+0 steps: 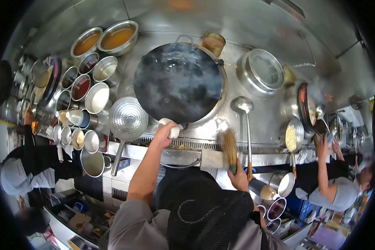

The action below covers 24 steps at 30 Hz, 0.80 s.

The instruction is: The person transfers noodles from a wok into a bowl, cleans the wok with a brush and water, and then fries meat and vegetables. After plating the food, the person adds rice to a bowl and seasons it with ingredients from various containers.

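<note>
A big black wok (178, 81) sits in the steel stove top, steaming, with a little liquid in it. My left hand (166, 130) grips the wok's near handle through a white cloth (172, 127). My right hand (239, 177) holds a bamboo brush (229, 146) by its handle, bristles up, at the stove's front edge to the right of the wok. A steel ladle (245, 109) lies beside the brush, its bowl up near the wok's right rim.
A perforated skimmer (128, 120) rests left of the wok. Several seasoning bowls (88, 85) and two broth pots (117, 37) fill the left side. A lidded pot (262, 70) stands right. Another person (329, 183) cooks at a second wok (306, 109) far right; someone else (25, 171) stands left.
</note>
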### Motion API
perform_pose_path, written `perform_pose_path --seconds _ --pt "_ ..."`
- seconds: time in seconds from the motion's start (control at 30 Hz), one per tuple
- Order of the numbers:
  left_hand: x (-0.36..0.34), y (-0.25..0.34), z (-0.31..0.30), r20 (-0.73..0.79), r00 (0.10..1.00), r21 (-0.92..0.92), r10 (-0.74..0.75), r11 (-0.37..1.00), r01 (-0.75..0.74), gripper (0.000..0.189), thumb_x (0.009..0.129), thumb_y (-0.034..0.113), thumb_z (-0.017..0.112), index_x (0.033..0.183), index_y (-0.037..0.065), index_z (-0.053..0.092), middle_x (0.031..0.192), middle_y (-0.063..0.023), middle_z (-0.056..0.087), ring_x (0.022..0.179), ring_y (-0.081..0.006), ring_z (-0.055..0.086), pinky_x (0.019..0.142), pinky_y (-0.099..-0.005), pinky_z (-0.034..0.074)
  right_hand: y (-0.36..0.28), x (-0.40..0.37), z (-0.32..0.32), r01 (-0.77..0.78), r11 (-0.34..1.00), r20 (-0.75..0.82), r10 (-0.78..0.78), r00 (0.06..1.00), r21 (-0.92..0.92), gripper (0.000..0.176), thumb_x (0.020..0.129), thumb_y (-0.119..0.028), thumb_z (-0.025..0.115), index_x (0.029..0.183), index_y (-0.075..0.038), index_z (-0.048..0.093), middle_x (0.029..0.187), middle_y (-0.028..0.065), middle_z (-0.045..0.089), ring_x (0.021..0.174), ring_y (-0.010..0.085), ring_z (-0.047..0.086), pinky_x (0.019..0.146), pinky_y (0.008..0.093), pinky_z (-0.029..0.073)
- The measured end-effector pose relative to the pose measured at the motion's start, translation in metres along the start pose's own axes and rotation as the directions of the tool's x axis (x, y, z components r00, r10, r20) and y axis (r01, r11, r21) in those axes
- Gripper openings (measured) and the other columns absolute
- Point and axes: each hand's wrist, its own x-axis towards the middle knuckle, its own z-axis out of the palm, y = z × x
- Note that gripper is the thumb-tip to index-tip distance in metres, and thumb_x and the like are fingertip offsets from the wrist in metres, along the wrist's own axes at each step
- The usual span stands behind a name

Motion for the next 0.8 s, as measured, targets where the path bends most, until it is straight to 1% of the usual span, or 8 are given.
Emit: perform_pose_path --seconds 0.13,0.2,0.33,0.47,0.57,0.67,0.73,0.8 --pt "0.003 -0.013 -0.002 -0.041 0.988 0.183 0.147 0.974 -0.137 0.021 0.078 0.009 0.064 0.098 0.003 0.058 0.088 -0.008 0.062 0.073 -0.0203 0.063 0.058 -0.035 0.052 -0.036 -0.017 -0.015 0.074 0.984 -0.362 -0.128 0.923 -0.16 0.086 0.08 -0.019 0.067 0.152 -0.012 0.02 0.106 0.0298 0.06 0.092 0.0477 0.06 0.078 0.0514 0.049" --pt "0.004 -0.03 -0.003 -0.111 0.95 0.248 0.293 0.934 -0.258 0.022 0.077 0.01 0.064 0.096 0.001 0.058 0.087 -0.0081 0.062 0.073 -0.0201 0.062 0.064 -0.0343 0.052 0.012 -0.001 0.007 -0.005 0.99 -0.011 0.003 1.0 -0.143 0.087 0.079 -0.019 0.067 0.151 -0.011 0.02 0.103 0.0301 0.063 0.092 0.0481 0.062 0.079 0.0508 0.05" --pt "-0.031 -0.052 -0.025 0.151 0.721 0.587 0.677 0.525 -0.616 0.028 0.082 0.017 0.062 0.102 -0.001 0.055 0.09 -0.0127 0.062 0.075 -0.0239 0.06 0.075 -0.0361 0.051 -0.037 0.029 -0.041 0.024 0.914 -0.072 0.006 0.997 0.404 0.075 0.081 -0.016 0.07 0.147 -0.007 0.035 0.093 0.0178 0.067 0.07 0.0237 0.066 0.061 0.0332 0.052" --pt "-0.046 -0.079 -0.048 0.35 0.829 0.841 0.437 0.242 -0.483 0.053 0.081 0.022 0.067 0.123 -0.003 0.046 0.104 -0.0218 0.059 0.095 -0.0336 0.06 0.084 -0.0408 0.049 -0.161 0.076 -0.088 0.265 0.462 -0.199 -0.187 0.962 0.846 0.063 0.088 -0.004 0.06 0.146 -0.002 0.035 0.087 0.0029 0.058 0.065 0.0114 0.052 0.057 0.0262 0.046" --pt "-0.05 -0.095 -0.024 0.275 0.751 0.85 0.6 0.213 -0.482 0.073 0.079 0.026 0.071 0.135 -0.004 0.035 0.122 -0.0268 0.053 0.112 -0.0398 0.054 0.096 -0.0436 0.045 -0.156 0.106 -0.002 0.567 0.712 -0.193 -0.54 0.819 0.414 0.058 0.087 -0.012 0.064 0.138 0.004 0.042 0.114 0.0113 0.061 0.103 0.0231 0.057 0.087 0.0349 0.045" --pt "-0.038 -0.089 -0.016 0.204 0.792 0.901 0.575 0.207 -0.382 0.078 0.079 0.026 0.07 0.138 -0.006 0.031 0.132 -0.0304 0.046 0.121 -0.0423 0.05 0.103 -0.043 0.041 -0.12 0.118 0.004 0.465 0.878 0.217 -0.479 0.851 0.113 0.062 0.083 -0.021 0.067 0.139 -0.009 0.045 0.113 0.0254 0.063 0.102 0.0373 0.063 0.089 0.044 0.049" --pt "-0.039 -0.049 -0.003 0.125 0.755 0.665 0.643 0.51 -0.545 0.072 0.079 0.021 0.066 0.135 -0.011 0.034 0.128 -0.0319 0.049 0.121 -0.0443 0.048 0.107 -0.0439 0.035 -0.055 0.171 -0.046 0.416 0.88 0.189 -0.379 0.906 -0.228 0.063 0.08 -0.02 0.07 0.138 -0.011 0.047 0.108 0.0235 0.066 0.093 0.0393 0.065 0.08 0.0439 0.052" --pt "-0.014 -0.038 -0.011 0.139 0.798 0.706 0.587 0.506 -0.496 0.07 0.08 0.02 0.064 0.134 -0.009 0.032 0.123 -0.0273 0.054 0.116 -0.039 0.053 0.104 -0.0422 0.039 -0.078 0.199 -0.148 0.485 0.818 0.019 -0.505 0.863 -0.31 0.059 0.078 -0.014 0.072 0.134 -0.008 0.052 0.112 0.0237 0.065 0.1 0.0379 0.065 0.085 0.042 0.052"
